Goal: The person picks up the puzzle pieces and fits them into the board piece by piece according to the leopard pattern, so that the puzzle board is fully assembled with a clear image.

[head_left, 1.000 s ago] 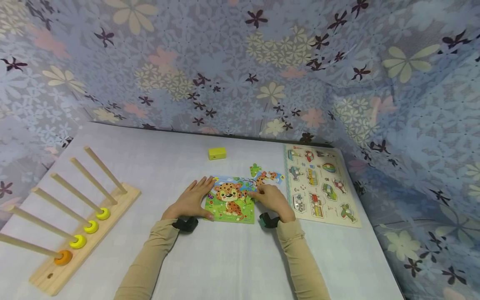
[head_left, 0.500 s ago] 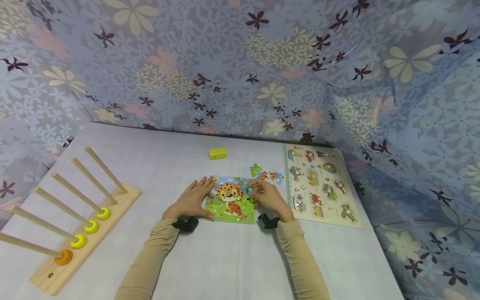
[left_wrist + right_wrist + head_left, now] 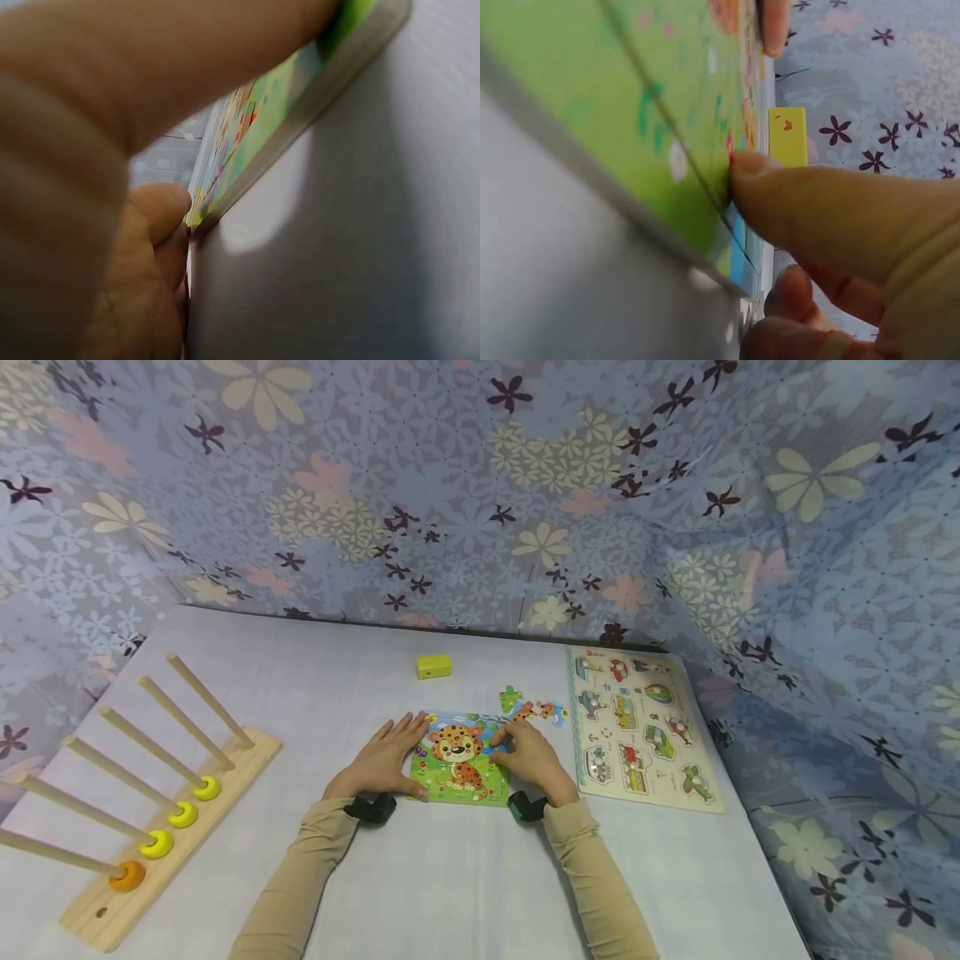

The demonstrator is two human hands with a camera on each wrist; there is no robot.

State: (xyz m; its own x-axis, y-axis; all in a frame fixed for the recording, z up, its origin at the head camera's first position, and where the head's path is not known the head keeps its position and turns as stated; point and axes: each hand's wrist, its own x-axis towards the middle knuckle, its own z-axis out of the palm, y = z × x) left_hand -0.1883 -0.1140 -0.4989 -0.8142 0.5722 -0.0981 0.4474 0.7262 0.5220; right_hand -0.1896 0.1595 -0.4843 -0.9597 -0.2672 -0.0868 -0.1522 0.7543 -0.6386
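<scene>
Left hand (image 3: 381, 762) lies flat, fingers straight, steadying the leopard puzzle (image 3: 459, 760) mid-tabletop (image 3: 450, 877); right hand (image 3: 529, 758) presses fingertips onto its right edge, grasping nothing; loose pieces (image 3: 534, 707) lie just beyond.

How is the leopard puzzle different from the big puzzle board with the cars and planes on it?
The leopard puzzle shows one big picture; the vehicle board shows many small ones. The leopard puzzle is smaller and mostly green; the vehicle board is larger and pale. The left hand and right hand rest on the leopard puzzle; nothing touches the vehicle board. Both lie flat on the table.
</scene>
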